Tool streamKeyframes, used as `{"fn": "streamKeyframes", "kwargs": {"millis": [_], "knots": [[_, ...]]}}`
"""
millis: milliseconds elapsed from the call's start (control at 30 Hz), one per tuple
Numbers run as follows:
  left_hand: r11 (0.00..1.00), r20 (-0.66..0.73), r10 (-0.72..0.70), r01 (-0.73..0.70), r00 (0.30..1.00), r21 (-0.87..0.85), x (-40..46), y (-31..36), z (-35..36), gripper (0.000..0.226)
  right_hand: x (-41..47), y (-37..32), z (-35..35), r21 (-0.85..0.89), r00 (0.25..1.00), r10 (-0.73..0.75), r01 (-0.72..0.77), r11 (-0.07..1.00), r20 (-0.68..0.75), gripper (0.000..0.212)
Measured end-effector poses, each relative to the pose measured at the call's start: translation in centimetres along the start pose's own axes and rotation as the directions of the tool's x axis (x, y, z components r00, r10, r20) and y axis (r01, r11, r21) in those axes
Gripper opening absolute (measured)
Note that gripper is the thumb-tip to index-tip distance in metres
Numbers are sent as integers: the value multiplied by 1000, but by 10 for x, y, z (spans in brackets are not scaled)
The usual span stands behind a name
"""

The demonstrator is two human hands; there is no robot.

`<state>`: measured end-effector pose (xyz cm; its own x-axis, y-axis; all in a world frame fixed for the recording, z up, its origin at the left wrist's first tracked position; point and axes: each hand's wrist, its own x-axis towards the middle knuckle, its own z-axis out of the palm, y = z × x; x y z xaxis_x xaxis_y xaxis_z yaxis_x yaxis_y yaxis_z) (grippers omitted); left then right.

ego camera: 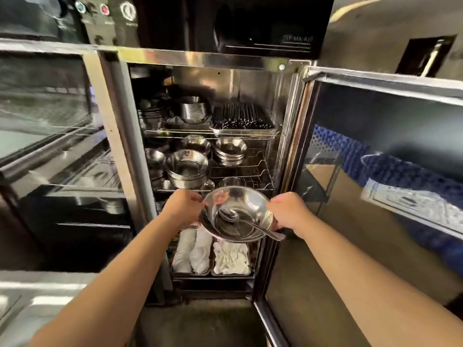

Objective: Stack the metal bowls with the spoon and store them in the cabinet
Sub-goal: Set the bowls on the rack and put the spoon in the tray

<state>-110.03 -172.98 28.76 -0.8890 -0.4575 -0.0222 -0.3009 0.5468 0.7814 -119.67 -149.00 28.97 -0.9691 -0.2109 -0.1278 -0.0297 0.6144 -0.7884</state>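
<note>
Dim overall; glare on cabinet point(250, 78) steel; edges smeared, wide-angle warp.

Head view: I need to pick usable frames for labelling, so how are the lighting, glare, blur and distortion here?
Head view: wide-angle bending bows the cabinet door and frame edges; strong glare on the held bowl with its spoon; the top panel is dark and underexposed; the left glass is smeared by blur and reflections; left hand and right hand are sharp.

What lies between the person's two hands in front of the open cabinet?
In the head view, the stacked metal bowls lie between the left hand and the right hand, gripped at opposite rims, with the spoon resting inside.
</note>
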Motion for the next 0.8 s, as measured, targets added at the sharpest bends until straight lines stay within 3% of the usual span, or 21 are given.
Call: {"fn": "streamKeyframes", "kwargs": {"millis": [200,500,800], "knots": [[999,90,-6,9,996,-39,104,-9,4,17,86,-15,26,7,998,41,-40,999,-39,27],[998,79,-3,-2,997,59,237,-21,34,17,231,-21,52,-23,998,52,-53,998,-44,23],[993,119,-26,12,993,115,326,-13,82,49,326,-18,58,-174,991,130,-134,976,-30,21]]}}
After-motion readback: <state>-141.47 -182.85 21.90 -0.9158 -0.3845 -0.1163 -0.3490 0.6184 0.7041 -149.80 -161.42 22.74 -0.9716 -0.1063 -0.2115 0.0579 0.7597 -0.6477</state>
